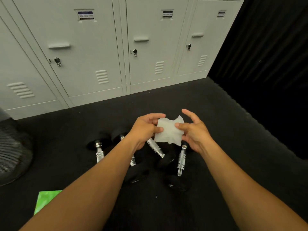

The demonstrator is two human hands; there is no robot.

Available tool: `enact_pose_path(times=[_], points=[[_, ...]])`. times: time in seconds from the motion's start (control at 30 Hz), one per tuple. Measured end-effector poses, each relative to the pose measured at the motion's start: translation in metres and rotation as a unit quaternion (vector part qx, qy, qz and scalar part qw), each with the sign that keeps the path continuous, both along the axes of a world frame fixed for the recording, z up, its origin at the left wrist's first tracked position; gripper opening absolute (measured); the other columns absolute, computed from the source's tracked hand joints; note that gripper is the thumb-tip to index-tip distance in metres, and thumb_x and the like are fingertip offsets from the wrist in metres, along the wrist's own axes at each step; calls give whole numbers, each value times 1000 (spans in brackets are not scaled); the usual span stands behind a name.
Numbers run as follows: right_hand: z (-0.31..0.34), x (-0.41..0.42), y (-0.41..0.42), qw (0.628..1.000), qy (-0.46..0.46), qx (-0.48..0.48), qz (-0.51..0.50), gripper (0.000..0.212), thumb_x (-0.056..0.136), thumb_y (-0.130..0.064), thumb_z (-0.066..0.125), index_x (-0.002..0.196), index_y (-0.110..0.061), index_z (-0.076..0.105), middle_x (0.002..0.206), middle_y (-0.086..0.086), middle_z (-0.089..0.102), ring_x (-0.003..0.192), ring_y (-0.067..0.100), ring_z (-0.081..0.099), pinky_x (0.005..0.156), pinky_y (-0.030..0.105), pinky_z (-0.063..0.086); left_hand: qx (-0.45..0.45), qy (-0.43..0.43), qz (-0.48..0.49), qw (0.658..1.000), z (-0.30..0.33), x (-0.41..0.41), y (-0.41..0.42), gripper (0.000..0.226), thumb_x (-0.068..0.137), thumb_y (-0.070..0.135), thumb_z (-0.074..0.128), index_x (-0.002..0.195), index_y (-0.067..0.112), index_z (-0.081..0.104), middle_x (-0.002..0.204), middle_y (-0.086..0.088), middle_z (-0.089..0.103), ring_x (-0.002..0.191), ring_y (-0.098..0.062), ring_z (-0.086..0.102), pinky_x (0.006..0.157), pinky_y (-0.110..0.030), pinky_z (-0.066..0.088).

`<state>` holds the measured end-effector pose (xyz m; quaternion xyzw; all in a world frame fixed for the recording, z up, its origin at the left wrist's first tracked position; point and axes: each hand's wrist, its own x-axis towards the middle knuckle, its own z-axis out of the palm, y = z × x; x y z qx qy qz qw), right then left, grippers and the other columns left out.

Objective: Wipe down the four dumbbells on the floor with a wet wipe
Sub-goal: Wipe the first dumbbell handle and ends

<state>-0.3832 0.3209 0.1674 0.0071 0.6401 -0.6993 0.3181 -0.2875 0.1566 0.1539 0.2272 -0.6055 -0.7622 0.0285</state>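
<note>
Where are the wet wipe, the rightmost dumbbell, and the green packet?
wet wipe (168, 132), head view, middle of the white sheet.
rightmost dumbbell (181, 158), head view, on its chrome handle.
green packet (45, 200), head view, middle of the visible green face, at the lower left.

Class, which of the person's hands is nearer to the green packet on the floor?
Left. The left hand holds the wet wipe up and right of the green packet; the right hand, pinching the wipe's other side, is farther right.

I hold the wet wipe (169, 133) between my left hand (146, 129) and right hand (195, 132), above four dumbbells (181, 158) on the floor (225, 130). Lockers (86, 52) stand at twelve o'clock, a packet (45, 200) lies at eight.
</note>
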Motion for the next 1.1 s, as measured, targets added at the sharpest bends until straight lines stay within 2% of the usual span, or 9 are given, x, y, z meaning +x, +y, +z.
enact_pose_path(times=[0.1,0.2,0.33,0.43,0.53,0.63,0.77,0.9,1.1], points=[[-4,-3,12,1000,7,18,12,59,78,15,70,123,-22,64,120,21,64,101,32,70,82,48,60,-29,-11,5,1000,-5,-7,11,50,81,-20,69,121,9,69,101,-8,72,91,-19,72,71,-27,59],[-10,-7,21,991,77,102,27,55,73,10,77,111,-29,72,127,9,55,113,25,61,89,46,59,-93,-24,-4,995,-10,-15,18,46,79,-15,74,111,18,72,97,-4,72,91,-18,72,77,-27,59],[-9,-4,27,945,205,237,89,41,71,-7,86,106,-25,75,107,-11,62,99,13,65,89,35,57,-205,-39,-44,977,-9,-22,24,34,81,-2,79,101,25,74,93,-1,74,87,-14,73,84,-30,60],[-8,-4,29,911,261,293,127,23,77,-13,82,100,-15,77,94,-13,60,84,5,59,73,21,50,-293,-39,-67,953,-5,-23,28,16,82,7,81,92,20,76,87,7,69,80,-10,69,79,-27,57],[-13,-3,32,901,282,294,149,6,82,-15,78,88,-15,78,109,-7,63,95,9,61,78,25,51,-300,-40,-70,950,-7,-23,27,12,82,13,82,79,23,75,88,7,70,79,-11,68,74,-28,55],[-14,-3,35,906,275,274,167,6,80,-16,79,85,-15,76,122,-12,61,107,5,57,82,22,45,-274,-40,-72,958,-12,-22,27,9,83,18,82,83,23,74,76,6,73,74,-10,69,73,-29,53],[-15,-1,35,929,239,227,169,15,79,-10,80,88,-11,68,92,2,76,87,18,73,83,39,59,-242,-32,-64,968,-16,-19,29,9,83,17,82,86,21,74,71,3,74,71,-12,70,76,-34,57],[-17,-1,34,938,221,210,167,13,85,-4,72,95,-6,65,72,5,72,68,19,66,65,33,51,-235,-35,-50,970,-18,-19,27,11,86,15,79,85,24,73,75,1,72,72,-11,67,70,-31,53],[-19,-5,38,959,144,171,172,25,89,5,57,101,-13,72,89,7,76,92,26,71,81,43,58,-238,-30,-33,970,-22,-19,28,12,90,17,75,98,26,73,80,3,71,80,-10,67,74,-26,50]])
